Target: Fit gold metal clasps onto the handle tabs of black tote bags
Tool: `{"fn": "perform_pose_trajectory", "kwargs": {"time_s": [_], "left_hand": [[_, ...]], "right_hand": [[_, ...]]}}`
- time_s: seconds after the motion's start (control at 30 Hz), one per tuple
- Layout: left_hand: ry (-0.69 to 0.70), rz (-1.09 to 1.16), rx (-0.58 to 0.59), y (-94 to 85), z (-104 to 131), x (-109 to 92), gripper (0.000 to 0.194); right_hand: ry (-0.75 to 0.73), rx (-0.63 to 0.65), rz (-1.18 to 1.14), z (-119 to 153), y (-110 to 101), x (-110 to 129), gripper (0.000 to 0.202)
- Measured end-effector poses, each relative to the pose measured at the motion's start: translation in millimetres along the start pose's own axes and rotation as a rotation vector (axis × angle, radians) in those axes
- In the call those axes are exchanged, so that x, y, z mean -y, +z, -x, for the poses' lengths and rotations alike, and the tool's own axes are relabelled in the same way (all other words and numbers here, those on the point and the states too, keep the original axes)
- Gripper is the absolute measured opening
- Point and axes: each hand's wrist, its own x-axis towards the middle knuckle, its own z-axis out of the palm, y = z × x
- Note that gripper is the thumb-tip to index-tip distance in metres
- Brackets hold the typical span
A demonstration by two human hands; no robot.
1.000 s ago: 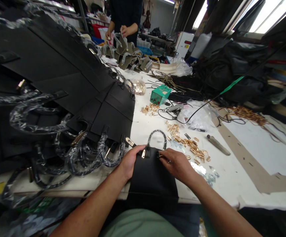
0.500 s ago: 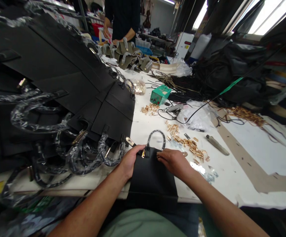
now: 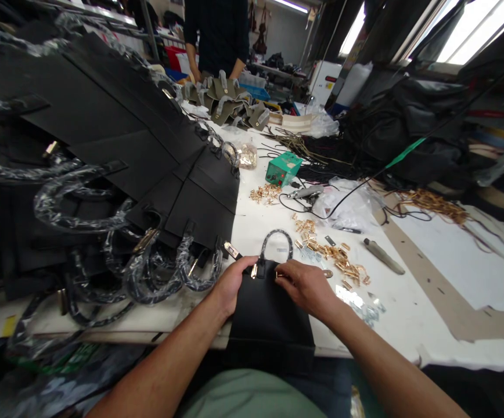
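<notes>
A black handbag panel (image 3: 272, 313) lies before me and hangs over the table's front edge. Its arched handle (image 3: 278, 233), wrapped in clear film, points away from me. My left hand (image 3: 233, 284) grips the panel's upper left edge, thumb on top, beside a gold metal fitting (image 3: 254, 271). A dark strap with a gold plate (image 3: 233, 250) sticks out past that thumb. My right hand (image 3: 306, 284) is closed at the panel's upper right, fingertips pinching a small gold fitting (image 3: 277, 274). The fingers hide most of that piece.
Black bag panels (image 3: 156, 133) with wrapped handles are heaped on the left. Loose gold fittings (image 3: 343, 261), a grey-handled tool (image 3: 383, 256) and a green box (image 3: 284, 168) lie to the right and beyond. Across the table stands a person (image 3: 217, 40) near olive bag pieces (image 3: 223, 96).
My hands stay at nearly the same places on the panel, the right fingers slightly shifted. The person across the table has lowered their hands to the olive pieces.
</notes>
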Motion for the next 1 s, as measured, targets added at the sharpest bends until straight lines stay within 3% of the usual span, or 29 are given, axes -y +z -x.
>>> {"fn": "perform_pose_trajectory", "kwargs": {"time_s": [0.17,0.4,0.53,0.77,1.0], "left_hand": [[0.013,-0.006,-0.055,1.9,1.5,0.3,0.025],[0.038,-0.033,-0.101,0.5,0.6,2.0,0.024],[0.078,-0.055,-0.175,3.0,1.4,4.8,0.022],[0.208,-0.092,-0.052,2.3,0.4,8.6,0.020],[0.267,-0.184,-0.097,-0.1,0.3,9.7,0.024]], "right_hand": [[-0.027,-0.011,0.041,-0.4,2.6,3.6,0.018],[0.141,-0.118,-0.045,-2.3,16.5,6.6,0.014],[0.117,-0.098,-0.067,-5.3,14.3,4.6,0.009],[-0.069,-0.003,-0.176,-4.7,5.8,-3.2,0.009],[0.106,-0.106,-0.246,-2.5,19.8,-2.7,0.011]]}}
